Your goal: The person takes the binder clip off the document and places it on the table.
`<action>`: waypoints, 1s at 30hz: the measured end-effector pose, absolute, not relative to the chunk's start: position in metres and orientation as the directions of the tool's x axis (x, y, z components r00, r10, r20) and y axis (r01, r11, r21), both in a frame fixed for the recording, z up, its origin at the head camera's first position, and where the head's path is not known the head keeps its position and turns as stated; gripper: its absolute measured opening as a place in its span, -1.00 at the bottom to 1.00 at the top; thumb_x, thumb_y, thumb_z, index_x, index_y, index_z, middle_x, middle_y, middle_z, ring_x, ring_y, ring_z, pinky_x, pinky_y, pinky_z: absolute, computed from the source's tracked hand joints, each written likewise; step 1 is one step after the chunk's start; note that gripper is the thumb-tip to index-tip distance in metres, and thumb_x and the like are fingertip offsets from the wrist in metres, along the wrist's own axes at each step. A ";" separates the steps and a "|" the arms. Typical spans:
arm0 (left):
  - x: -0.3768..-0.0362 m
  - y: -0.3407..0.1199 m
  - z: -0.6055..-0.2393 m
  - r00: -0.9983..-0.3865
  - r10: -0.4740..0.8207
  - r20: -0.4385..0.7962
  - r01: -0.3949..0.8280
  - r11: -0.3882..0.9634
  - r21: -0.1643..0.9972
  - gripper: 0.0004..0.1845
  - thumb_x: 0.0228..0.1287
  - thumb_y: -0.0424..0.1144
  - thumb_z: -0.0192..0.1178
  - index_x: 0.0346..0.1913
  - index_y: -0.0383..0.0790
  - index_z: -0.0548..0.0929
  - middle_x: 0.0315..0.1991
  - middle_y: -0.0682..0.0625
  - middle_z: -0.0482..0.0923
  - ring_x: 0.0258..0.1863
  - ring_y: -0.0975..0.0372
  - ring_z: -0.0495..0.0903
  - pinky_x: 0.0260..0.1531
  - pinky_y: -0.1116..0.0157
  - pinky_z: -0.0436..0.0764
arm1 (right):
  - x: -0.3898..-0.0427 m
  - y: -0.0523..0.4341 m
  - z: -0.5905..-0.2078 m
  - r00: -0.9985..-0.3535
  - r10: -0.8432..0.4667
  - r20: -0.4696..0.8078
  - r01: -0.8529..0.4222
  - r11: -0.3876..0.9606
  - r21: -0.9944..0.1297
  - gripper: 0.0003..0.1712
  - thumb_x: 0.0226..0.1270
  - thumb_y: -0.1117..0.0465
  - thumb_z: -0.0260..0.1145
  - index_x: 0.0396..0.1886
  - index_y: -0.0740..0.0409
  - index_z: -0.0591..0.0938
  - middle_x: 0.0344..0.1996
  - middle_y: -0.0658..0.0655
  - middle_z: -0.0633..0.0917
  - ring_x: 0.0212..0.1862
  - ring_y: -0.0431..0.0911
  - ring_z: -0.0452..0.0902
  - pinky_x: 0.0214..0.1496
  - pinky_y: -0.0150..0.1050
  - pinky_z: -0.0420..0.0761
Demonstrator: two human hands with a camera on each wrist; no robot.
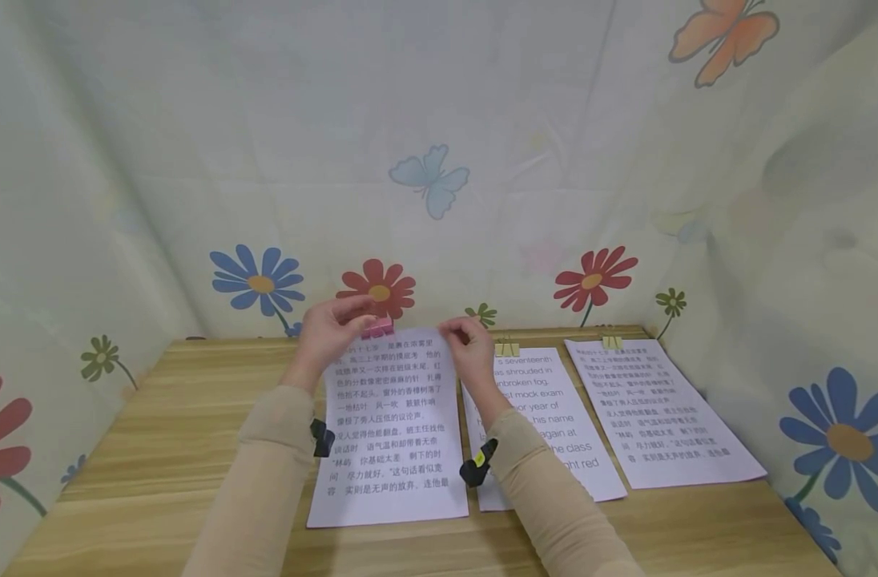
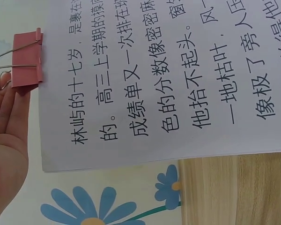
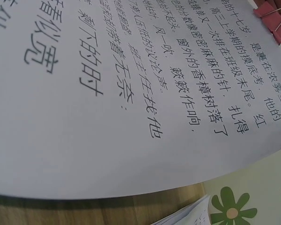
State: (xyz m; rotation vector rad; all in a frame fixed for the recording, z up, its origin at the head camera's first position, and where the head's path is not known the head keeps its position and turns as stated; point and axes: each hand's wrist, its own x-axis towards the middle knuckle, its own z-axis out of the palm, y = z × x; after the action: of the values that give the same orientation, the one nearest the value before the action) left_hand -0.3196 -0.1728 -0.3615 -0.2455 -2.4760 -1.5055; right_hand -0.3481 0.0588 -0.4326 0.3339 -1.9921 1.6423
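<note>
A pink binder clip bites the top edge of a printed sheet of Chinese text, whose upper end is raised off the table. My left hand holds the clip by its wire handles, with the fingers behind them in the left wrist view. At the sheet's top right corner, my right hand pinches the paper between thumb and fingers. Only a sliver of that hand shows at the right edge of the right wrist view, where the clip sits at the top corner.
To the right lies an English-text sheet with a yellow binder clip, partly behind my right arm. Farther right is another Chinese-text sheet with its own yellow clip. A flower-print cloth hangs behind the wooden table.
</note>
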 end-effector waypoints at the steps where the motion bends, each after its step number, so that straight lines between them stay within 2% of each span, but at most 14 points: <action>1: -0.319 -0.173 -0.361 -0.957 0.019 0.291 0.267 0.456 0.849 -0.56 0.32 -0.19 0.34 0.25 -0.12 0.62 0.13 -0.04 0.63 0.14 0.08 0.58 0.15 0.13 0.56 | -0.348 0.059 -0.433 -0.825 0.142 0.546 -0.510 0.226 -0.830 -0.93 0.21 0.47 0.39 -0.35 0.27 0.71 -0.29 0.13 0.70 -0.23 -0.07 0.61 -0.13 -0.30 0.65; 6: -0.318 -0.172 -0.361 -0.950 0.000 0.313 0.281 0.443 0.851 -0.55 0.31 -0.20 0.34 0.25 -0.14 0.62 0.11 -0.04 0.65 0.12 0.10 0.60 0.13 0.14 0.57 | -0.348 0.059 -0.433 -0.824 0.137 0.550 -0.518 0.212 -0.829 -0.93 0.21 0.48 0.39 -0.34 0.30 0.71 -0.28 0.18 0.70 -0.20 0.00 0.62 -0.10 -0.27 0.66; 10: -0.318 -0.173 -0.361 -0.949 -0.003 0.315 0.283 0.427 0.858 -0.56 0.32 -0.20 0.34 0.25 -0.13 0.62 0.11 -0.05 0.64 0.13 0.09 0.59 0.13 0.14 0.57 | -0.352 0.061 -0.438 -0.826 0.134 0.548 -0.514 0.219 -0.829 -0.92 0.20 0.47 0.39 -0.34 0.26 0.71 -0.29 0.12 0.70 -0.21 -0.06 0.62 -0.11 -0.32 0.65; 30: -0.313 -0.173 -0.366 -0.941 -0.003 0.339 0.313 0.377 0.872 -0.52 0.31 -0.18 0.35 0.27 -0.12 0.60 0.12 -0.03 0.64 0.12 0.14 0.60 0.16 0.20 0.54 | -0.353 0.062 -0.440 -0.821 0.132 0.556 -0.516 0.246 -0.820 -0.90 0.21 0.50 0.37 -0.33 0.26 0.71 -0.27 0.14 0.70 -0.19 -0.04 0.62 -0.08 -0.30 0.65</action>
State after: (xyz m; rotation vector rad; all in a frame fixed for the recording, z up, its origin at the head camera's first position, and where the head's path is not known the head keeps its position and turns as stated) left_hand -0.3132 -0.1732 -0.3656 -0.2736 -2.3567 -1.5853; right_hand -0.3526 0.0616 -0.4402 0.3495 -1.9987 1.6180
